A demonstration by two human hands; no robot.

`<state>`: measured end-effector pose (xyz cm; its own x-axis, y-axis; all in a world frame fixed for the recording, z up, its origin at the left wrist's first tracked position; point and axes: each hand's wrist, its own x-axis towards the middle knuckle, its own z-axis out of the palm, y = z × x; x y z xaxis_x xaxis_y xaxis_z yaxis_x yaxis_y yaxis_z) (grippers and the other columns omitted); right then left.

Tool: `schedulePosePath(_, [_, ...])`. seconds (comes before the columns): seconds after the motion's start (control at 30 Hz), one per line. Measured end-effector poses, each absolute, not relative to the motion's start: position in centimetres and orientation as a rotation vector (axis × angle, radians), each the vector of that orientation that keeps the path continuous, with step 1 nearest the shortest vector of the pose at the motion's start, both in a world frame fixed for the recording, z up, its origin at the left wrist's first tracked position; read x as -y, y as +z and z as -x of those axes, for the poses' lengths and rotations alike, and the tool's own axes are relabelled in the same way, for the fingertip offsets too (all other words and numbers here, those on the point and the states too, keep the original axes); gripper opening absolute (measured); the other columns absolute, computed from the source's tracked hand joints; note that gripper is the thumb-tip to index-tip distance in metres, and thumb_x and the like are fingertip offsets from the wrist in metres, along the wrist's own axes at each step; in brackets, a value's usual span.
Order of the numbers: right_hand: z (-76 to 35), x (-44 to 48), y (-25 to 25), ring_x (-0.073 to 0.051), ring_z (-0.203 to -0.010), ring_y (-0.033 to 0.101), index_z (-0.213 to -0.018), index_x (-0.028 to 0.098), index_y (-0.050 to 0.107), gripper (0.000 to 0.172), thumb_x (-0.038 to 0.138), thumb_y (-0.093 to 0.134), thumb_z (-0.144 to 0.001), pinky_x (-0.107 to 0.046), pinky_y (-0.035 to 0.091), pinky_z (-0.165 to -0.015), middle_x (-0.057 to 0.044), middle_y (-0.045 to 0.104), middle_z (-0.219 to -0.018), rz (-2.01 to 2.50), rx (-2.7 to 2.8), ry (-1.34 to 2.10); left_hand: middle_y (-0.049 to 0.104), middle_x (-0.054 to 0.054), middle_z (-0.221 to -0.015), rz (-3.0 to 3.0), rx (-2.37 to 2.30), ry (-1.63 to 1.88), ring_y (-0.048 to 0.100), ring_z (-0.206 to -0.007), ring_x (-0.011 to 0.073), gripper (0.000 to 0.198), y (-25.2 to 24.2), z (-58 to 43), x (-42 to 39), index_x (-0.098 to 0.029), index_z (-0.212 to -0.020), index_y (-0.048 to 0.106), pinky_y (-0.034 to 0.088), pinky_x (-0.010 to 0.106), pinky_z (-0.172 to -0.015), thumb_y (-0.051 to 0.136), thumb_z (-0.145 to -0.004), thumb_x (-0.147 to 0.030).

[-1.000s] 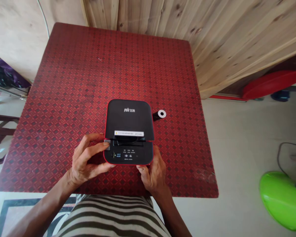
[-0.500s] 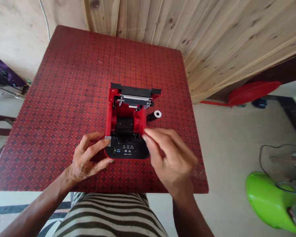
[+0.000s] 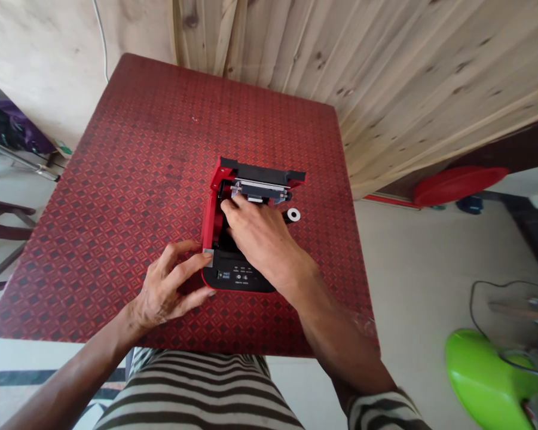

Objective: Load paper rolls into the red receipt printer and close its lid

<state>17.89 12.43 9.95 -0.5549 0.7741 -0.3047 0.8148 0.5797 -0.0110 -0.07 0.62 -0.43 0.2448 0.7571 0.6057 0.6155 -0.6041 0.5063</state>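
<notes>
A red and black label printer [image 3: 208, 224], its lid [image 3: 262, 173] raised, sits on the table with its black button panel [image 3: 240, 278] towards me. My left hand [image 3: 174, 278] steadies the front left corner, fingertips on a grey patch there and thumb along the front edge. Over the compartment bends my right hand [image 3: 262, 236], its fingers curled down inside. It covers most of the black roll in there, and whatever the fingertips pinch is hidden. Beside the printer's right side lies a small black roll with a white end [image 3: 293, 215].
The printer stands on a red patterned tabletop [image 3: 161, 149] against a wooden plank wall [image 3: 287, 48]. To the right on the floor are a green plastic object [image 3: 479, 376] and a dark cable. Part of a wooden stool [image 3: 4, 227] shows at left.
My right hand has moved from the printer's right front corner up and left into the compartment. My left hand keeps its place on the corner. The whole view has shifted slightly.
</notes>
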Motion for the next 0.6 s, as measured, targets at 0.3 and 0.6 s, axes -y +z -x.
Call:
schedulePosePath(0.3, [-18.41,-12.18,9.64,-0.029,-0.097,0.077,-0.137,0.012,0.063,0.039,0.008,0.046,-0.102,-0.039,0.057,-0.073,-0.018,0.072,-0.129,-1.359,-2.647,-0.176,0.069,0.014,-0.126,-2.331,-1.298,1.301,0.072,-0.113,0.0239,0.058,-0.55,0.25,-0.77,-0.023,-0.15,0.054,0.068,0.035,-0.087,0.073,-0.098,-0.039])
schedulePosePath(0.6, [-18.51,-11.79,10.14,-0.029,-0.092,0.079,-0.129,0.013,0.069,0.037,0.007,0.043,-0.104,-0.038,0.054,-0.071,-0.014,0.078,-0.112,-1.407,-2.641,-0.2,0.066,0.015,-0.126,-2.335,-1.303,1.292,0.07,-0.112,0.024,0.057,-0.53,0.26,-0.8,-0.02,-0.148,0.055,0.066,0.035,-0.087,0.073,-0.098,-0.04])
